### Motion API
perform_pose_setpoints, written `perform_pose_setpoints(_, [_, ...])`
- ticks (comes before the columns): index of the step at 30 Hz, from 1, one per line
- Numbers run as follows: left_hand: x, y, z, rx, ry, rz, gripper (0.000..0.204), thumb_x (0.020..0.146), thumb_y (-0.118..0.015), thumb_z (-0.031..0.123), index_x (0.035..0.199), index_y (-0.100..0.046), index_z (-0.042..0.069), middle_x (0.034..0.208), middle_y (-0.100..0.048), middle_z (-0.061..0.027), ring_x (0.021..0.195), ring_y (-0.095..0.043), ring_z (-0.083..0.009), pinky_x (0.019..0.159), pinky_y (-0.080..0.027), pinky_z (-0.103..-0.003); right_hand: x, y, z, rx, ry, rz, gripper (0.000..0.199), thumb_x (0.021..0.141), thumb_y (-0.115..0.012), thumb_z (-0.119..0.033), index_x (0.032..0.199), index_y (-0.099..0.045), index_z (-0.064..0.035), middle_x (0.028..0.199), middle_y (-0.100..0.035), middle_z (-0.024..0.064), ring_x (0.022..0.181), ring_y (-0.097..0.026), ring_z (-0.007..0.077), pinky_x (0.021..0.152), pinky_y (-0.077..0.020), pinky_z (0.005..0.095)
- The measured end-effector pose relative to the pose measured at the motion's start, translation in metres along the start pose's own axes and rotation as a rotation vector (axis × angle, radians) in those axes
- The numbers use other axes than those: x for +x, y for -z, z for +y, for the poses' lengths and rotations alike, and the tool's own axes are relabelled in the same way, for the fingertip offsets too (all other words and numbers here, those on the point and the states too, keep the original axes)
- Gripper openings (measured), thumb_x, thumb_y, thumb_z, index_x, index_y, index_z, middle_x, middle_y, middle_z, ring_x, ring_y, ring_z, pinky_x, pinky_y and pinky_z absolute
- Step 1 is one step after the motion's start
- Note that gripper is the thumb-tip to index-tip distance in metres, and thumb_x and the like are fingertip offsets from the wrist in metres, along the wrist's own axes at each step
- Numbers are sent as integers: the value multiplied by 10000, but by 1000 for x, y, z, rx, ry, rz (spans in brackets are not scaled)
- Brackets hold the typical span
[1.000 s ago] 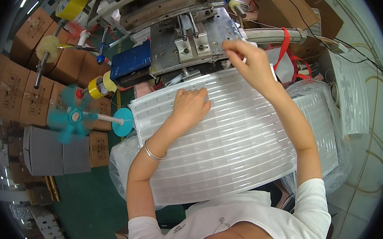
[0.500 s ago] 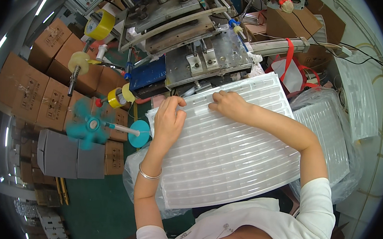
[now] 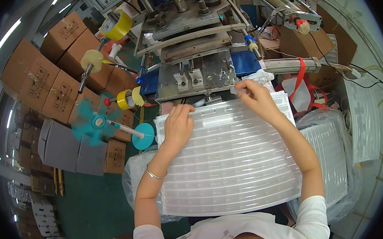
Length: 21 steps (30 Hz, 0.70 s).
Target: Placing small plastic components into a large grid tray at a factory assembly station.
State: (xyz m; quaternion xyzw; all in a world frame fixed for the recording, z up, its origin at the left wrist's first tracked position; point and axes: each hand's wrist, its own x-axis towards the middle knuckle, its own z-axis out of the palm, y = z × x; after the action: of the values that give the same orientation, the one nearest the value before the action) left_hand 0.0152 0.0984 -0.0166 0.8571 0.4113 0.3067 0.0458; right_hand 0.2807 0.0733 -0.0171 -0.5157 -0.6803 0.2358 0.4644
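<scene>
Up and rightward from the top rows of the wide, ribbed, translucent plastic tray (image 3: 232, 167), your right hand (image 3: 258, 101) has moved to the front edge of the grey metal machine plate (image 3: 221, 68). Its thumb and forefinger pinch what looks like a small, pale translucent piece (image 3: 235, 91). Your left hand (image 3: 178, 126) is bent over the tray's upper-left corner; whether it grips anything, I cannot tell. The tray spans the frame's centre, mostly below both hands, probably so its top rows and the plate stay within reach.
</scene>
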Motion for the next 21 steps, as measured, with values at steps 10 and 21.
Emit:
perform_pose_setpoints(10, [111, -9, 11, 316, -64, 229, 265, 827, -572, 183, 1079, -635, 130, 942, -604, -123, 797, -621, -313, 659, -509, -412, 24, 12, -27, -75, 123, 190, 234, 851, -609, -58, 1083, -606, -27, 1089, -630, 71, 868, -617, 151, 754, -533, 263])
perform_pose_setpoints(21, [44, 5, 31, 46, -161, 37, 272, 770, -651, 81, 1040, -617, 102, 842, -569, -72, 714, -613, -262, 604, -492, -375, 98, -32, -15, -752, 370, 296, 174, 803, -634, -173, 961, -639, -101, 839, -641, 66, 755, -636, 274, 583, -511, 370])
